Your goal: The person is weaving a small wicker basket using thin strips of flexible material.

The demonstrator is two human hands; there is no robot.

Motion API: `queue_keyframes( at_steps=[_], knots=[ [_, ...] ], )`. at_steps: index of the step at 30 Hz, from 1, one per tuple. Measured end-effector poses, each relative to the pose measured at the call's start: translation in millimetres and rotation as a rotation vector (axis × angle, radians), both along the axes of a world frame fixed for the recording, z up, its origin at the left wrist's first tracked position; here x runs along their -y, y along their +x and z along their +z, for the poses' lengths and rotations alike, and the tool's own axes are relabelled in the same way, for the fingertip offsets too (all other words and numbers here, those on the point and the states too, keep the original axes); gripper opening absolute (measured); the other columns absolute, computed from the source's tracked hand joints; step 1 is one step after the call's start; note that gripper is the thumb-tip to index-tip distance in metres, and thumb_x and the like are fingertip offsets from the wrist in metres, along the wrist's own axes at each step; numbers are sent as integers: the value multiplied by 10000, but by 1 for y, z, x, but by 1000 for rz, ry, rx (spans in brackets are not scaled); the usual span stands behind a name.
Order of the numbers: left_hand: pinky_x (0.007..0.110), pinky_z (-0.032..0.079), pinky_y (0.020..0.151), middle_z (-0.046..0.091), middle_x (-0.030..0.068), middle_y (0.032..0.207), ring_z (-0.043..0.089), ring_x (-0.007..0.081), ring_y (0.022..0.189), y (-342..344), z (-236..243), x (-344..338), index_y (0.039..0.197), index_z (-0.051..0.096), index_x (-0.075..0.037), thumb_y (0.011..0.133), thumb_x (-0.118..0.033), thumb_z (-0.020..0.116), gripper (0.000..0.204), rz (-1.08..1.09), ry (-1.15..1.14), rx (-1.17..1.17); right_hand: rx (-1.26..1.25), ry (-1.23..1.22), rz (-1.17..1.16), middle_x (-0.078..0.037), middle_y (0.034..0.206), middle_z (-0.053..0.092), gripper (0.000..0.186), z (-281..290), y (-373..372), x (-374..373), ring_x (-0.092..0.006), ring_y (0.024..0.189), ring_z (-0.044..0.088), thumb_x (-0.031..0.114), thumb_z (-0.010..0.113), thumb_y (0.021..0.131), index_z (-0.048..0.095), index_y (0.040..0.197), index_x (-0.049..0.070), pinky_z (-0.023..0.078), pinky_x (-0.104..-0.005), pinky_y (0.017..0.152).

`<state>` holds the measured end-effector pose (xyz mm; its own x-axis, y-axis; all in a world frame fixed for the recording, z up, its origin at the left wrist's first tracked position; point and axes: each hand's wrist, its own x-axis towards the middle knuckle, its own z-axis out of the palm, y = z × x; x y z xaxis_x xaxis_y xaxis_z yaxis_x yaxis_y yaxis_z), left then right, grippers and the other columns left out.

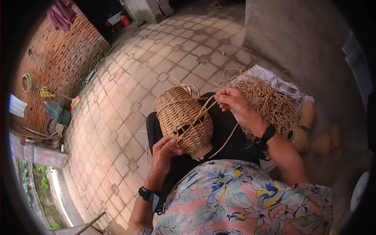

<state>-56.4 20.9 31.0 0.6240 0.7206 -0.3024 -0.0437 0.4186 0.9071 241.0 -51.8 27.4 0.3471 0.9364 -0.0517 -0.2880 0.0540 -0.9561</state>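
Observation:
A tan basket (176,107) woven from twisted straw cord lies on its side across my lap. Near its lower end is a dark gap in the weave, crossed by a few thin strands. My left hand (165,149) grips the basket's side beside that gap, thumb and fingers closed on the weave. Off to the right, my right hand (234,101) pinches a straw cord (207,105) drawn out from the gap. A longer length of cord loops down across my dark trousers. Loose fibre ends stick out at the basket's far end.
A heap of loose straw cord (270,105) rests on a white sack (260,74) at my right. Beside it lie several small woven pieces (299,140). Stone paving (117,113) spreads ahead and left. A concrete wall (290,35) stands right, a brick wall (58,51) left.

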Motion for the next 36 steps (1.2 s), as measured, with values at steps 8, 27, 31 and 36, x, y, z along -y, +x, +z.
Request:
queue_keyframes(
  at_steps=[8, 27, 31, 36],
  knots=[
    [270, 544, 626, 641, 36, 776, 634, 129, 636, -6, 1, 3, 1072, 602, -9, 918, -200, 594, 245, 31, -27, -55, -465, 95, 44, -43, 866, 650, 127, -1, 9, 18, -111, 740, 638, 111, 611, 895, 608, 993, 31, 554, -255, 664],
    [263, 537, 656, 646, 58, 900, 619, 129, 644, -7, 15, 31, 1088, 609, 21, 893, -183, 626, 282, -16, 104, -52, -279, -381, 87, -49, 692, 593, 44, -21, -61, 16, -110, 458, 522, 96, 573, 882, 561, 891, 55, 402, -234, 351],
    [258, 517, 702, 643, 69, 923, 633, 136, 690, -2, 26, 38, 1123, 595, 55, 885, -200, 637, 351, -72, 188, -111, -114, -472, 8, -34, 598, 562, 75, -23, -67, 8, -88, 400, 458, 59, 551, 859, 613, 818, 48, 302, -235, 306],
    [261, 513, 717, 645, 78, 919, 645, 150, 701, 2, 26, 38, 1132, 589, 78, 877, -219, 643, 395, -51, 198, -155, 137, -387, -7, -27, 545, 537, 116, -38, -70, -4, -79, 404, 445, 25, 546, 838, 650, 791, 13, 286, -245, 319]
  ],
)
